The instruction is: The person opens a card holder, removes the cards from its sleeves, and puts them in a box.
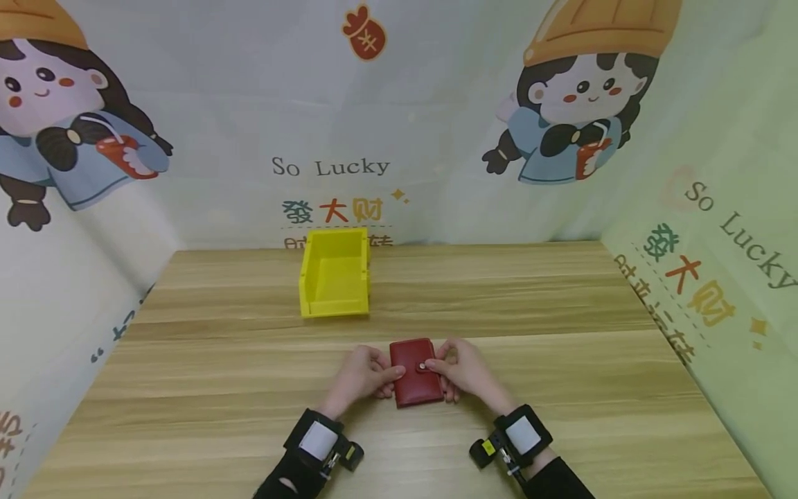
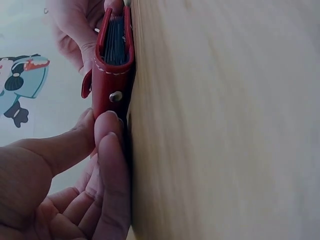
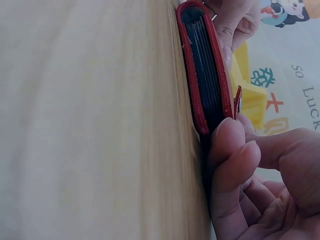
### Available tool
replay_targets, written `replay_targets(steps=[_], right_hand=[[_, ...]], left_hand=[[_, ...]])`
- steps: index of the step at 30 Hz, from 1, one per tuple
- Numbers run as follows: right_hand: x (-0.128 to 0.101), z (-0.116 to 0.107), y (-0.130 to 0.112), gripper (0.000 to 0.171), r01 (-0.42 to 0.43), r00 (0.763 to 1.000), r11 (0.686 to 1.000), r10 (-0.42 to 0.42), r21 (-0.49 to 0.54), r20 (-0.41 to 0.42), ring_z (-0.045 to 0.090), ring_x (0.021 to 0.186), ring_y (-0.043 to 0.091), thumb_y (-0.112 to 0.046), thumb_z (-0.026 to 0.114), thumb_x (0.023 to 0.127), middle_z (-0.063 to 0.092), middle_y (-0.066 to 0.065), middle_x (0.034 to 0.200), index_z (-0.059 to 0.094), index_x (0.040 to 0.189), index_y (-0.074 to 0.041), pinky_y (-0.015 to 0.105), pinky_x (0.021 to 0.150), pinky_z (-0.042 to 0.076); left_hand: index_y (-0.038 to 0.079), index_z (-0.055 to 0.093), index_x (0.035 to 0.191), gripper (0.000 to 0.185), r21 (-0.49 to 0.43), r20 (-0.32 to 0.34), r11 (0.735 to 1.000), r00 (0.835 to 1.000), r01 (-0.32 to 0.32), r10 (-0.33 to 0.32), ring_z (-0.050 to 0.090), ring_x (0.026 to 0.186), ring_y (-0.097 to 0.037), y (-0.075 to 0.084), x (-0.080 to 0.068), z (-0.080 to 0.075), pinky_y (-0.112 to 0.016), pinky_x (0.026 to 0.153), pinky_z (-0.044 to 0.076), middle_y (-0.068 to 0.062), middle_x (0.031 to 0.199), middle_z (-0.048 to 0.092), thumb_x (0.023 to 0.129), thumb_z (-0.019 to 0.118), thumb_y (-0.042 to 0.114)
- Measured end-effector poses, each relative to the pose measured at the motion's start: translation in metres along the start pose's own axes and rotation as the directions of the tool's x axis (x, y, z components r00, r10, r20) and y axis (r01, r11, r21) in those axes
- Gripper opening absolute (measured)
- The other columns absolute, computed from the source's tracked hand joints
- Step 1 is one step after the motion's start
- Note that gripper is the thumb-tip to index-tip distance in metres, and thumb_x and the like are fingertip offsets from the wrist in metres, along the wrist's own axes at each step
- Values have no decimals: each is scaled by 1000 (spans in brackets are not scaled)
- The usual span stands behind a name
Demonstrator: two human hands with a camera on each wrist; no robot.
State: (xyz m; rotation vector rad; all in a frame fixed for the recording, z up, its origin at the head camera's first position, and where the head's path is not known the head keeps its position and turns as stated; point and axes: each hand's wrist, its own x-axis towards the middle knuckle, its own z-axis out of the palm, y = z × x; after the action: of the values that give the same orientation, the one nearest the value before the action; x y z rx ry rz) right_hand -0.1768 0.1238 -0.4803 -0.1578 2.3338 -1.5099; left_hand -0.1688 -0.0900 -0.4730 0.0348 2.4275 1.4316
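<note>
A red leather card holder lies front side up on the wooden table, with a snap strap at its right side. My left hand pinches its left edge, thumb on top and fingers at the side. At the right edge, my right hand grips it with the thumb on the strap beside the metal snap. In the left wrist view, a metal stud shows on the stitched spine. Thin dark sleeves stacked between the covers show in the right wrist view.
Beyond the hands, a yellow plastic bin stands near the back edge of the wooden table. Printed cloth walls with cartoon figures and lettering enclose the back and sides. Each wrist wears a strapped camera.
</note>
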Motion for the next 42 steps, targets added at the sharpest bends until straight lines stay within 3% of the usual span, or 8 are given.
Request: replay_targets(steps=[10,20,23,26,29,37,39,42], right_hand=[[-14,-12,13,20,-40,999,999,41,36,-23,52,38,7,-15,65,98,56,1,53,53,101,0,24,39,43],[-15,-13,14,22,-33,999,999,33,29,-29,51,38,7,-18,66,98,56,0,55,54,103,0,25,40,45],[-17,-12,13,21,-21,998,1000,21,0,-61,50,39,7,-18,67,97,55,0,55,53,101,-2,24,40,43],[-20,-12,13,21,28,990,994,-43,-109,-134,47,45,6,-18,71,94,51,-3,57,54,92,-6,21,44,38],[-23,-10,12,27,101,972,957,-153,-272,-179,42,51,6,-23,74,92,46,-6,59,55,77,-10,20,48,32],[-19,-1,4,53,175,945,774,-305,-608,-117,39,50,5,-52,72,87,40,-11,52,46,55,-19,20,49,27],[-17,0,2,55,172,945,755,-308,-633,-112,39,49,5,-54,73,85,40,-12,51,45,54,-20,20,48,27],[-14,1,0,56,158,951,756,-289,-635,-108,37,47,4,-54,73,85,37,-12,50,43,52,-20,20,46,25]], left_hand=[[-1,64,85,23,-50,43,998,998,-35,37,60,49,-7,4,-1,16,-24,51,54,-3,60,66,90,76,18],[1,64,87,25,-36,55,998,997,-55,57,61,51,-7,-1,1,15,-23,52,54,-2,62,66,91,75,22],[1,65,87,25,-27,56,998,996,-61,63,61,51,-7,0,1,15,-23,52,54,-2,62,66,92,74,24],[1,65,87,26,-24,60,998,996,-58,59,61,51,-7,1,2,16,-23,52,53,-1,62,66,92,74,25],[2,66,86,26,-22,64,999,997,-42,43,61,50,-7,1,3,17,-22,51,52,0,60,65,91,75,26],[1,68,87,25,-43,84,999,996,4,0,62,50,-7,1,6,16,-20,51,52,-1,59,67,92,74,26],[0,69,89,25,-64,95,998,996,2,4,62,51,-6,0,7,16,-20,51,52,-2,60,67,93,72,24],[-2,70,91,24,-90,107,996,994,-3,13,63,52,-6,0,8,15,-20,51,52,-4,62,69,95,71,22]])
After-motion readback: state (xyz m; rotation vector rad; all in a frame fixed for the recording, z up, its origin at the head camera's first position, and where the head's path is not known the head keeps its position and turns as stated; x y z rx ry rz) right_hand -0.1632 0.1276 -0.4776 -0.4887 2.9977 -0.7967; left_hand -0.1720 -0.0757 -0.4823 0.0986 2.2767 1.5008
